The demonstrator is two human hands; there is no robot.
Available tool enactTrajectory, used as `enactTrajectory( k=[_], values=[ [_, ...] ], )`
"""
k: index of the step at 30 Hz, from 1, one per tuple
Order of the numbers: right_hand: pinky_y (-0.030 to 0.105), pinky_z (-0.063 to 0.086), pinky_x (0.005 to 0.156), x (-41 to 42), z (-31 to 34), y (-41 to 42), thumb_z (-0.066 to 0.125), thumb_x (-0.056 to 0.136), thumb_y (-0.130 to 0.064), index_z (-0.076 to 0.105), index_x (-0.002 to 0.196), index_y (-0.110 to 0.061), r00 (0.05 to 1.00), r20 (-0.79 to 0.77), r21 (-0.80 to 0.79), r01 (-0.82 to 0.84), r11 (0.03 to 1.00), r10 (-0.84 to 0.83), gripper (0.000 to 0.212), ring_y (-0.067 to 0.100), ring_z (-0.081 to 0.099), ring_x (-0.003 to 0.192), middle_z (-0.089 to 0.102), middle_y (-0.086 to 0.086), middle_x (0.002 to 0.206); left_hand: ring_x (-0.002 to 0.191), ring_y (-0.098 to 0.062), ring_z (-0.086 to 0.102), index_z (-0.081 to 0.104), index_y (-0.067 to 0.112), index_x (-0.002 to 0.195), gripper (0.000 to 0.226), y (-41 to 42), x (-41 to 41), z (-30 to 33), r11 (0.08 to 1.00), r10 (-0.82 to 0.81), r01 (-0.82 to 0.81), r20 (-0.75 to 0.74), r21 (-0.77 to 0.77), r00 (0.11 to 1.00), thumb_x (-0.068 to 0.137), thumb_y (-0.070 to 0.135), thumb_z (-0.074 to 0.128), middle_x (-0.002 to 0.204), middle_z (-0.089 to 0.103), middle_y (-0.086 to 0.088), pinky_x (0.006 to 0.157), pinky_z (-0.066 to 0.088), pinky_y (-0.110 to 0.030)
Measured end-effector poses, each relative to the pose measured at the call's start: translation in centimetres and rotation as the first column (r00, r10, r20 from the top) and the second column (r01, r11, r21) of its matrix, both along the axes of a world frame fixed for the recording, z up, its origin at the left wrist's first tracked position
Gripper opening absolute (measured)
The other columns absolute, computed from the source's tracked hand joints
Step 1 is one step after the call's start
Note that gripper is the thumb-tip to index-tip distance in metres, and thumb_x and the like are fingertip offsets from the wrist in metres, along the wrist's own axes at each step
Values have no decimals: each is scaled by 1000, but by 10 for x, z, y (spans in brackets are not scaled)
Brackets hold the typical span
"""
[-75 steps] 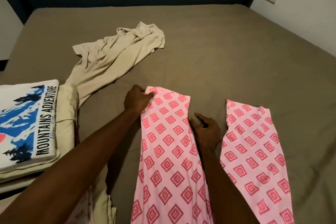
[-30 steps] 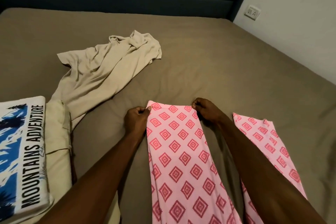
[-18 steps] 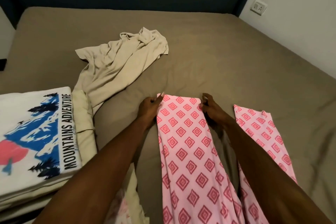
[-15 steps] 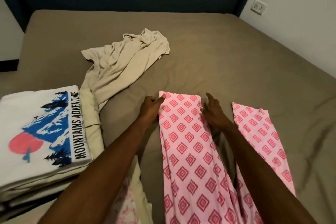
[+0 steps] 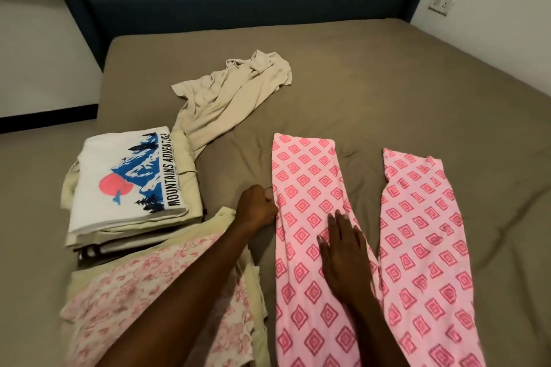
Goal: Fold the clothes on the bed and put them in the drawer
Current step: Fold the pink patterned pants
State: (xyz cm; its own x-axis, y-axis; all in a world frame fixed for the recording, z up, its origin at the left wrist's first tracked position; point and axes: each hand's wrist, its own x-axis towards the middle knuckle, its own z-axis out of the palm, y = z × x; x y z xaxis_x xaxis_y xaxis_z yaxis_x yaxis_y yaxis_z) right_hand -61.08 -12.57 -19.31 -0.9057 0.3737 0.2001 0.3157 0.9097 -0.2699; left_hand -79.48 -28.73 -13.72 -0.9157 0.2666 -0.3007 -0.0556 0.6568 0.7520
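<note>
Pink patterned trousers (image 5: pixel 310 188) spread flat on the bed (image 5: pixel 387 74), left hand (image 5: pixel 258 208) grip curled, pinching the left leg's outer edge, right hand (image 5: pixel 343 250) flat, fingers straight, pressing that leg

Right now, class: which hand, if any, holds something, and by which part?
The left hand grips the pink patterned trousers at the left leg's outer edge; the right hand only rests flat on that leg.

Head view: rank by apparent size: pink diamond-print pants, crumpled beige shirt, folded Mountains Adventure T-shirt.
1. pink diamond-print pants, largest, though they run off the bottom edge and lie nearest the camera.
2-3. crumpled beige shirt and folded Mountains Adventure T-shirt look alike; the shirt lies farther away, so no ranking.
</note>
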Motion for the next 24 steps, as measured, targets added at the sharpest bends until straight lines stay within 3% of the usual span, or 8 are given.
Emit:
enactTrajectory(
  k=[5,9,12,15,19,21,24],
  values=[
    [53,28,122,-2,-2,-1,14,108,-51,36,158,-9,999,30,-7,13,1000,-13,69,32,36,150,39,16,162,92,-33,69,66,2,94,48,6,9,2,980,-83,68,-78,-186,993,71,36,91,99,70,-15,77,55,-42],
    [52,28,123,-1,-5,0,19,108,-49,37,158,-9,1000,4,-17,2,1000,-2,66,30,35,150,39,14,162,104,-32,67,65,4,107,38,-6,11,13,965,-24,-13,-139,-264,990,80,22,84,113,68,-15,83,53,-34],
    [52,27,123,-1,-9,0,19,108,-51,37,157,-9,1000,-3,-20,11,1000,-11,67,31,36,150,40,14,162,88,-28,71,71,2,95,31,-11,18,15,977,-43,25,-82,-213,996,80,25,85,96,72,-14,73,54,-33],
    [53,26,123,-1,-10,-1,19,107,-52,37,158,-10,1000,9,-24,15,1000,-15,68,32,36,150,40,15,162,67,-23,70,74,4,78,46,-11,25,7,976,-120,114,-19,-185,993,69,45,92,75,73,-9,67,57,-37],
    [54,27,123,-1,-9,0,20,107,-54,39,156,-10,1000,4,-25,20,999,-20,69,33,39,148,42,15,160,68,-25,71,74,1,77,50,-7,31,8,971,-153,147,-16,-187,988,72,48,89,73,73,-9,60,46,-33],
    [53,26,124,-2,-10,-2,23,106,-54,40,156,-11,1000,-12,-41,24,999,-25,68,33,40,148,43,14,160,72,-25,72,74,4,80,42,-8,30,13,964,-148,141,-17,-224,989,76,44,88,78,74,-8,66,52,-33],
    [53,25,123,-1,-12,-3,26,106,-52,40,155,-11,999,-36,-42,12,999,-13,66,33,41,147,43,14,159,93,-28,71,69,7,99,37,-15,33,23,935,-142,101,-98,-339,985,83,37,83,103,73,-11,80,55,-35]
  ],
)
